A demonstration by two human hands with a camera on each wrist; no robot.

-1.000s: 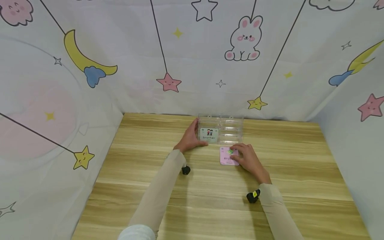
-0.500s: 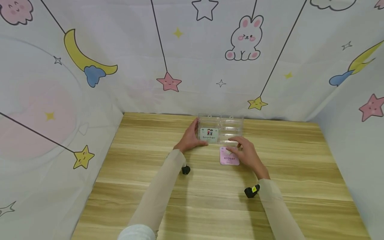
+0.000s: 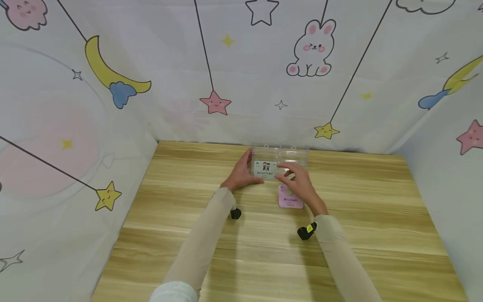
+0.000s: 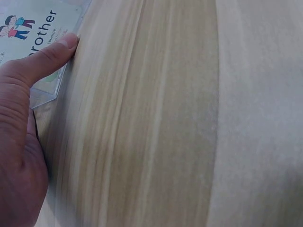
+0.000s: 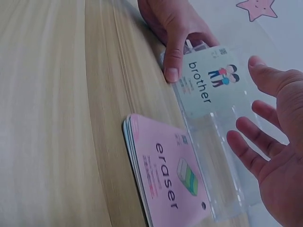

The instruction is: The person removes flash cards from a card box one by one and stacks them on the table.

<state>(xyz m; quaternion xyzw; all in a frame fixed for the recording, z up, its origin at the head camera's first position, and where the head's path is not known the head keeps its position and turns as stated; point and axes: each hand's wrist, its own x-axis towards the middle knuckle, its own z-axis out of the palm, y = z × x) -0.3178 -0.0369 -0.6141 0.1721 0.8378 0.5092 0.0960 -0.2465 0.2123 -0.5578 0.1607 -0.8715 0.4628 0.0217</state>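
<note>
A clear plastic card rack [image 3: 298,154] with two columns of slots stands at the back of the table. My left hand [image 3: 240,173] grips its left side, the thumb [image 4: 57,52] pressed on the front lower edge. A pale green "brother" card [image 3: 265,170] sits in the rack's lower left slot. My right hand [image 3: 299,181] hovers before the right column, fingertips near the card's right edge. In the right wrist view its fingers [image 5: 253,151] are spread and hold nothing. Just in front of the rack lies a stack of cards [image 5: 170,175], a pink "eraser" card on top.
The wooden table [image 3: 264,260] spreads out toward me and to both sides. A white cloth backdrop [image 3: 249,75] printed with stars, a moon and a rabbit hangs right behind the rack, and more cloth closes off the left and right sides.
My right hand has moved from over the eraser card up and leftward to the rack, toward the brother card. The left hand keeps its grip, and the card stack stays put.
</note>
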